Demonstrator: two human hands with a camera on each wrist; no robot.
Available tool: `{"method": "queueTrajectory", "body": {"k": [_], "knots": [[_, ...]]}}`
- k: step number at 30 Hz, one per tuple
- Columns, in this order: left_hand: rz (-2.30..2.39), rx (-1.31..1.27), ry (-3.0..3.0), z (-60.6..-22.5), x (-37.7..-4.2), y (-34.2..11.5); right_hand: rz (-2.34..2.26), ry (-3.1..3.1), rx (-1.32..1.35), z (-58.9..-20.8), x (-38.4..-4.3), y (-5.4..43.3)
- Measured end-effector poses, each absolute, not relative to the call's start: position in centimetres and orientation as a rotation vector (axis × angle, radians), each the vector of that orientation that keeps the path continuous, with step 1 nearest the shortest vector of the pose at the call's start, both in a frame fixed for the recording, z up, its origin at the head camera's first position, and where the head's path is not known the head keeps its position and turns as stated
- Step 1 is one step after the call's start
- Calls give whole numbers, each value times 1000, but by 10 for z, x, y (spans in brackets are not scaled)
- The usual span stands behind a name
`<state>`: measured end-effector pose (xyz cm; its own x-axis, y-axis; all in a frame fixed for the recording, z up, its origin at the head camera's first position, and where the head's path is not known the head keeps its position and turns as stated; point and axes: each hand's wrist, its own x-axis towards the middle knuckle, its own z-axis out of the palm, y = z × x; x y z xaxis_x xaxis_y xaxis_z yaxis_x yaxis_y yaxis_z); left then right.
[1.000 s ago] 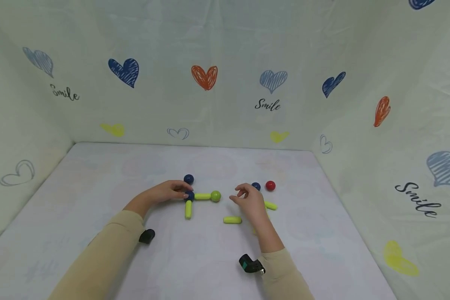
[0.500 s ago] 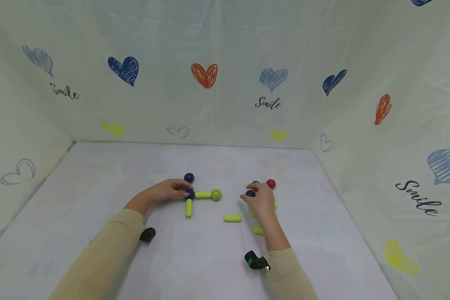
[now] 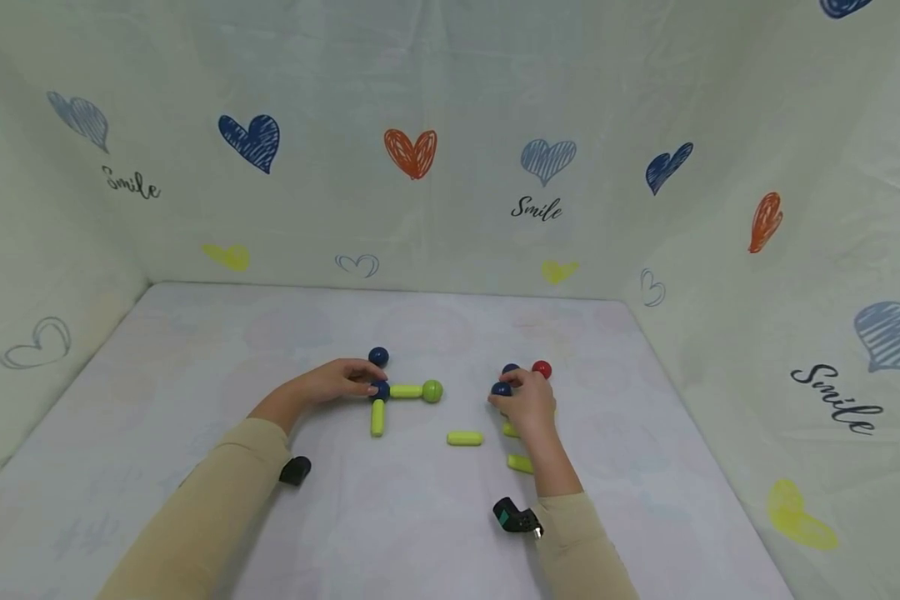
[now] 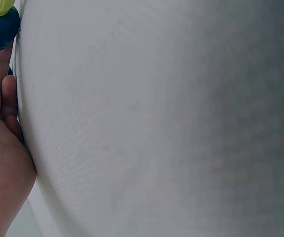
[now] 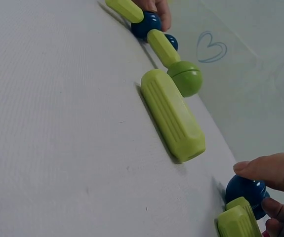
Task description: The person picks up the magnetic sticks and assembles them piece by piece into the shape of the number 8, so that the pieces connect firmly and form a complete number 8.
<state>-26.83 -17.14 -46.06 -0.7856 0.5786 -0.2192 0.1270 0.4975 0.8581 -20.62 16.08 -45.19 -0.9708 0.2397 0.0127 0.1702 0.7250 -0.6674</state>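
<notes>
My left hand [image 3: 339, 380] pinches a dark blue ball [image 3: 380, 390] between thumb and fingers. Two yellow-green rods are joined to that ball; one rod [image 3: 406, 391] leads right to a green ball [image 3: 432, 391], the other rod [image 3: 377, 418] points toward me. Just behind the left fingers lies a separate blue ball [image 3: 378, 357]. On the right, my right hand [image 3: 531, 404] holds another blue ball [image 3: 501, 389] in its fingertips, seen close in the right wrist view as a blue ball [image 5: 244, 190] beside yellow-green rods [image 5: 238, 222]. Whether this ball touches the table or those rods, I cannot tell.
A loose yellow-green rod [image 3: 465, 438] lies between the hands on the white table [image 3: 420, 517]. Behind the right hand are a blue ball [image 3: 511, 369] and a red ball [image 3: 542, 369]. More rods, one rod [image 3: 520, 463] among them, are partly hidden by the right arm.
My right hand has moved right, away from the green ball, and its parted fingers have closed on a blue ball. My left hand has stayed on its ball.
</notes>
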Motion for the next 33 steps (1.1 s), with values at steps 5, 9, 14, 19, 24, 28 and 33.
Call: {"method": "queueTrajectory", "body": {"k": [5, 9, 14, 19, 24, 28, 33], "knots": [[1242, 555, 2255, -459, -267, -170, 1097, -2827, -335, -453, -208, 162], [1241, 538, 2258, -458, -267, -169, 1114, -2824, -340, -456, -210, 163], [1247, 512, 2258, -460, -268, -170, 1126, -2828, -340, -458, -211, 164], [1246, 488, 2264, -462, -268, -169, 1140, -2833, -342, -456, -209, 161], [1247, 489, 2262, -462, -267, -170, 1176, -2844, -308, -455, -208, 156], [1254, 514, 2261, -461, -267, -170, 1209, -2835, -269, -453, -205, 150], [1252, 508, 2266, -462, -268, -169, 1270, -2844, -260, -449, -200, 141]]}}
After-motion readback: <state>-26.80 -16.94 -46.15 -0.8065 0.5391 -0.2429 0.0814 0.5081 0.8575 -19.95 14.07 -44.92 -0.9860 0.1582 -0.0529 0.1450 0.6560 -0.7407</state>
